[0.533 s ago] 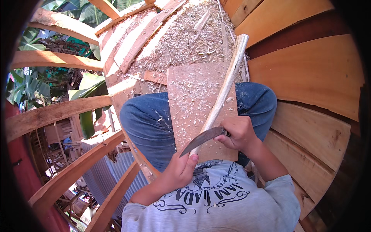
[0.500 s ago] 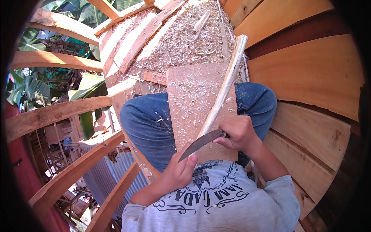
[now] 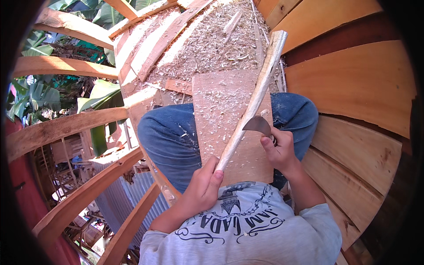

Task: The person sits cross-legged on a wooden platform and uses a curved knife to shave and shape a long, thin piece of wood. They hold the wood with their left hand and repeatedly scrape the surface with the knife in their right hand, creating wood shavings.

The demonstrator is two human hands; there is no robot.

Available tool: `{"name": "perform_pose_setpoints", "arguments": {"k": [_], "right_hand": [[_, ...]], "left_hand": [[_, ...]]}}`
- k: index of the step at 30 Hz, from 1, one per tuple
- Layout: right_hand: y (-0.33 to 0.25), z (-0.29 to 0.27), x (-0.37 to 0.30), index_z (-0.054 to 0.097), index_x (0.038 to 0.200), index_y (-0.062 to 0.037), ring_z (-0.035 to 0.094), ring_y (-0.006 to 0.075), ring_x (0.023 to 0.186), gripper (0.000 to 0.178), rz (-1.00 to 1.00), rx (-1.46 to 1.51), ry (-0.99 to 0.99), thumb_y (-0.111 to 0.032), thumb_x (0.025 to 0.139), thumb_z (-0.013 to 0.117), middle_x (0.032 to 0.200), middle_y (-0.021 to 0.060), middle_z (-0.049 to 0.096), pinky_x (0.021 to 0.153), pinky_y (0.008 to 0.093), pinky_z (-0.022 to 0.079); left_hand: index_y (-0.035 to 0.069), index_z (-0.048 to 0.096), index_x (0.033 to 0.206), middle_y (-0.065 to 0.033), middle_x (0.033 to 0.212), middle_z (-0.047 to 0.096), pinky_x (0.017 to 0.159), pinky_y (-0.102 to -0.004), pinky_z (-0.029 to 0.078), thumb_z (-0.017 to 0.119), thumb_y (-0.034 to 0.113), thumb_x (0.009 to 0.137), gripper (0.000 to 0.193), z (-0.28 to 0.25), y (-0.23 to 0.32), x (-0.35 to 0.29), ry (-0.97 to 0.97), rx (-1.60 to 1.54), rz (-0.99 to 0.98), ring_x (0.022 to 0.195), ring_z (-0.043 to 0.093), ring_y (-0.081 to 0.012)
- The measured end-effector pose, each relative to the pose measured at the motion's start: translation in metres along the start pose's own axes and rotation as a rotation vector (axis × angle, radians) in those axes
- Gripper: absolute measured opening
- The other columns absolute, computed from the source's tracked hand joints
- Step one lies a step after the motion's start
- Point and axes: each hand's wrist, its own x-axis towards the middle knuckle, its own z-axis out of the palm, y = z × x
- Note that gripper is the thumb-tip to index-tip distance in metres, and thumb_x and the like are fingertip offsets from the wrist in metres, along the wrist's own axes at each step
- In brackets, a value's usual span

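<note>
Nearest us is the light grey shirt (image 3: 247, 232) with a dark print. Just beyond its upper edge we see the left hand (image 3: 204, 187), fingers closed around the near end of a pale stick (image 3: 252, 108). The right hand (image 3: 281, 149) is clenched on the handle of a curved knife (image 3: 259, 126), its tip at the stick's right edge — whether it touches, we cannot tell. The stick slants up and to the right above a flat board (image 3: 216, 115), which lies across legs in blue jeans (image 3: 170, 137) and is sprinkled with shavings.

Past the board we find a thick spread of shavings (image 3: 207, 48) with a long plank (image 3: 163, 46) to its left. A plank wall (image 3: 353, 84) rises on our right; on our left run wooden rails (image 3: 66, 125) — and beyond them we make out a corrugated sheet (image 3: 148, 190) and broad green leaves (image 3: 101, 95).
</note>
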Motion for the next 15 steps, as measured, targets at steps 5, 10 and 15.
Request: {"name": "perform_pose_setpoints", "arguments": {"k": [5, 10, 15], "right_hand": [[0.0000, 0.0065, -0.0082, 0.059, 0.075, 0.0003, 0.053, 0.0250, 0.045, 0.035, -0.100, 0.036, -0.076, -0.032, 0.086, 0.065, 0.054, 0.0129, 0.049, 0.045, 0.0326, 0.040], [-0.0092, 0.0095, -0.0049, 0.059, 0.073, -0.0029, 0.055, 0.0290, 0.049, 0.034, -0.289, -0.172, -0.142, -0.034, 0.079, 0.070, 0.055, 0.0112, 0.049, 0.045, 0.0357, 0.041], [-0.0011, 0.0058, -0.0031, 0.056, 0.070, -0.0031, 0.055, 0.0303, 0.050, 0.037, -0.258, -0.272, 0.003, -0.036, 0.078, 0.071, 0.057, 0.0121, 0.050, 0.045, 0.0357, 0.041]], "left_hand": [[-0.001, 0.044, 0.096, -0.0117, 0.062, 0.045, 0.054, -0.0311, 0.037, 0.044, 0.015, 0.096, 0.016, -0.0035, 0.0000, 0.0023, 0.078, 0.048, -0.019, 0.056, 0.047, -0.0173], [-0.001, 0.046, 0.095, -0.0063, 0.064, 0.047, 0.053, -0.0259, 0.036, 0.050, 0.017, 0.094, 0.018, -0.0027, -0.0005, 0.0031, 0.147, 0.014, 0.016, 0.057, 0.043, -0.0108], [-0.001, 0.047, 0.098, -0.0103, 0.066, 0.050, 0.057, -0.0283, 0.039, 0.057, 0.013, 0.090, 0.018, -0.0005, 0.0039, 0.0002, 0.188, 0.036, -0.010, 0.061, 0.047, -0.0132]]}}
